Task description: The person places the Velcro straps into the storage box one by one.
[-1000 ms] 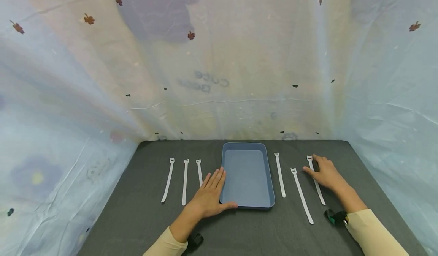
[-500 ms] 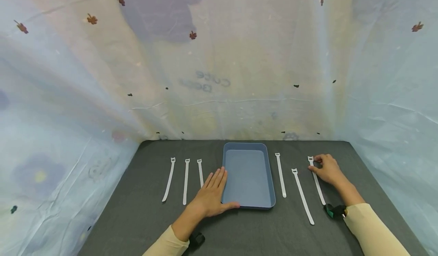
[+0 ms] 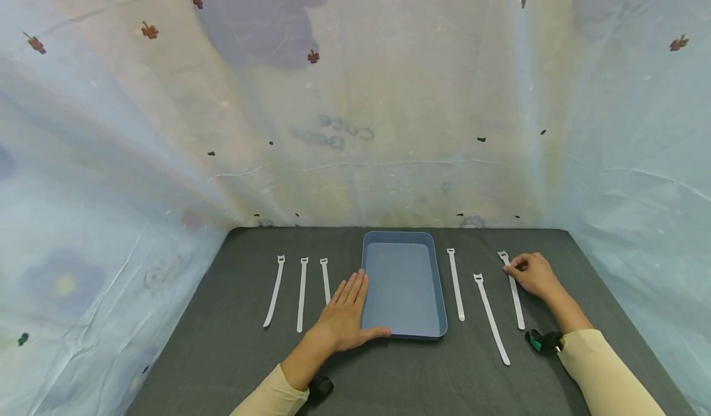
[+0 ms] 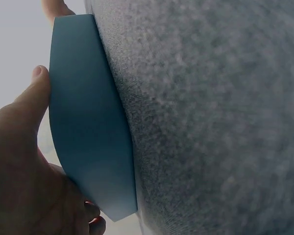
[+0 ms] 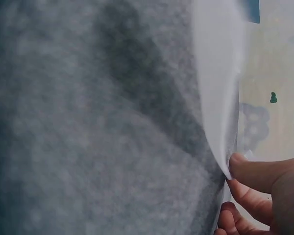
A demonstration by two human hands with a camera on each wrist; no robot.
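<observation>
A shallow blue-grey tray [image 3: 404, 289] lies on the dark cloth in the head view. My left hand [image 3: 340, 322] rests along its left side and near corner with straight fingers; in the left wrist view the thumb [image 4: 32, 95] touches the rim of the tray [image 4: 88, 117]. At the right, my right hand [image 3: 534, 275] pinches a white cable strap [image 3: 516, 305] just below its slotted head. In the right wrist view this strap [image 5: 218, 73] runs up from between thumb [image 5: 259, 171] and forefinger, raised off the cloth there.
Two more straps [image 3: 456, 286] [image 3: 491, 320] lie between tray and right hand. Left of the tray lie three straps [image 3: 274, 292] [image 3: 302, 295] [image 3: 324, 280], the last partly hidden by my left hand. A patterned curtain [image 3: 355, 126] hangs behind the dark cloth-covered table [image 3: 233, 366].
My right thumb and forefinger have closed on the rightmost strap, and its lower end has shifted slightly left and up. The left hand stays at the tray.
</observation>
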